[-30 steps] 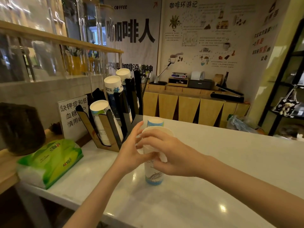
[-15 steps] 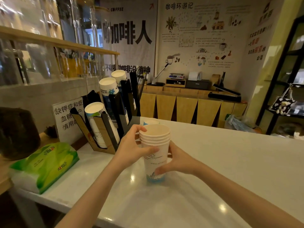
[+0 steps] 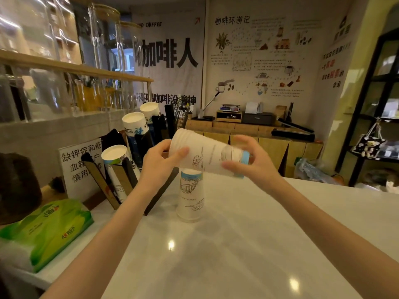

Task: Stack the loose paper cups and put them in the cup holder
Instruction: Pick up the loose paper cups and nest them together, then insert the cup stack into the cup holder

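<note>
A nested stack of white paper cups [image 3: 208,155] with a blue base band lies tilted on its side in the air, rims to the left. My left hand [image 3: 160,162] grips its rim end and my right hand [image 3: 251,161] grips its base end. Below it a second stack of cups [image 3: 190,197] stands upside down on the white counter [image 3: 226,251]. The black cup holder [image 3: 127,171] stands to the left, with three slanted stacks of cups in its slots.
A green tissue pack [image 3: 46,228] lies at the counter's left edge. A white sign with Chinese text [image 3: 81,167] stands behind the holder. A glass partition and wooden shelf rise on the left. Low wooden cabinets line the back wall.
The stack stood upright on the counter in both hands. It has been lifted and tipped sideways, rims left, uncovering the upside-down stack behind it.
</note>
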Demonstrator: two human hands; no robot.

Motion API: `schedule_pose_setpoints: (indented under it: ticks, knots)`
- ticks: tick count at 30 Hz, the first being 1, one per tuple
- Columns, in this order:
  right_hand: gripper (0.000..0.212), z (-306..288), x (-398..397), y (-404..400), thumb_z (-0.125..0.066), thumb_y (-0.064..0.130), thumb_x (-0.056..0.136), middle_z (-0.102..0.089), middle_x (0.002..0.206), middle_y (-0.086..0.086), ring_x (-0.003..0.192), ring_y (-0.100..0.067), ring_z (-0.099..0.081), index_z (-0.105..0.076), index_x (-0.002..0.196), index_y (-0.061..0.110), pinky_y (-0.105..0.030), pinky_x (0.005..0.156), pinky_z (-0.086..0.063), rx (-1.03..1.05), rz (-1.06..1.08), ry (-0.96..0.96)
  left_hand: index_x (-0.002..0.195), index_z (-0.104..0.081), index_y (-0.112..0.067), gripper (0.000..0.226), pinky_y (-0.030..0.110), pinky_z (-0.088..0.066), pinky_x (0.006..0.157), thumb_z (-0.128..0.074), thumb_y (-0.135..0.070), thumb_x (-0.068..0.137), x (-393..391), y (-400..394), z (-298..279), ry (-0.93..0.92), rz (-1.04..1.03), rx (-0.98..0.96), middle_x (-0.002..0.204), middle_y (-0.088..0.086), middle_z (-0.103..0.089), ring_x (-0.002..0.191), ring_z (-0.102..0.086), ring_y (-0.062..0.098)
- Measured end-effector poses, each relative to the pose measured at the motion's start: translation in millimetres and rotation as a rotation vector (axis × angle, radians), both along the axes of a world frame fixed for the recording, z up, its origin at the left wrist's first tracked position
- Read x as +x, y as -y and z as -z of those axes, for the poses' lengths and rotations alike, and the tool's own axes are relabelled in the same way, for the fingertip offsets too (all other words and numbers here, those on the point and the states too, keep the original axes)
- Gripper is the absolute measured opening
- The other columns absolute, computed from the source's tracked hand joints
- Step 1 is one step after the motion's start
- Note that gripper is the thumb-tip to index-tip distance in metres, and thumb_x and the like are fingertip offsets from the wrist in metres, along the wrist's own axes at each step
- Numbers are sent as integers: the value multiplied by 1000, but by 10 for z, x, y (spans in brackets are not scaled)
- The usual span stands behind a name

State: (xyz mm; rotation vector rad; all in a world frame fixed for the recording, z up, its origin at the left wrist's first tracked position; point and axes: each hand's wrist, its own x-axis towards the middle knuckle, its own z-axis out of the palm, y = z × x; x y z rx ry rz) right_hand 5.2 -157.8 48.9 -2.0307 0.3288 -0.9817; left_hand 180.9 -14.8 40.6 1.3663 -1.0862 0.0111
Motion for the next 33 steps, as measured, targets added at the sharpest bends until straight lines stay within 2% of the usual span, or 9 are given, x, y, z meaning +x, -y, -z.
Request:
schedule_pose_setpoints:
  ticks: [6,9,14,17,20,23,27,30,33]
  knots:
    - [76,-424,191,116,-81,27,61,-53,107,11,96,-8,-60,-37,124,27,-17,69,-56,-39,47,244,135,-25,-32,67,22,-55,69,-63,-28,80,5,219,77,-276,123,43,109,-6,-60,99,-62,12]
    - [81,-486,380,151,-79,31,63,-52,101,21,92,5,-58,-33,129,26,-8,68,-51,-126,40,210,124,-34,-37,54,22,-55,64,-62,-31,79,67,300,204,-253,154,163,116,-2,-59,103,-61,17]
    - [89,-314,712,212,-79,31,63,-49,100,22,81,23,-50,-27,135,29,4,60,-40,-172,8,102,126,-35,-30,59,17,-46,47,-62,-44,76,227,344,527,-216,35,377,96,2,-68,71,-66,9]
    - [94,-119,862,229,-80,30,62,-51,111,9,85,10,-52,-23,137,28,-1,59,-40,-155,-17,20,126,-33,-28,60,17,-46,46,-61,-47,76,282,330,767,-238,7,477,81,-1,-68,60,-64,5]
    - [98,88,949,242,-81,32,60,-52,124,-4,100,-10,-53,-21,137,30,-13,76,-42,-147,-62,-39,130,-29,-28,66,16,-45,47,-59,-52,76,284,302,992,-236,0,572,77,-4,-67,58,-63,2]
    - [100,257,1007,224,-81,35,59,-53,115,0,99,-14,-54,-19,137,31,-28,81,-47,-146,-100,-114,127,-30,-33,64,15,-46,45,-61,-51,74,248,274,1167,-230,3,625,86,-5,-66,55,-60,4]
    - [96,510,1088,167,-81,37,58,-56,122,-2,96,-7,-50,-24,136,30,-21,71,-44,-129,-102,-190,127,-37,-28,65,24,-55,76,-68,-42,72,210,242,1381,-235,-14,604,121,6,-61,93,-62,11]
    - [93,562,1119,175,-80,39,58,-57,126,-1,94,-4,-47,-27,134,31,-11,62,-38,-147,-76,-190,122,-43,-29,66,6,-43,48,-70,-51,65,203,225,1390,-152,-122,599,108,2,-64,75,-58,-8]
    - [98,514,1098,238,-80,40,58,-52,130,-2,97,-8,-48,-22,136,32,-14,63,-42,-56,-140,-285,122,-43,-28,74,11,-38,50,-72,-55,59,275,258,1342,-106,-170,675,106,-4,-54,74,-51,-1]
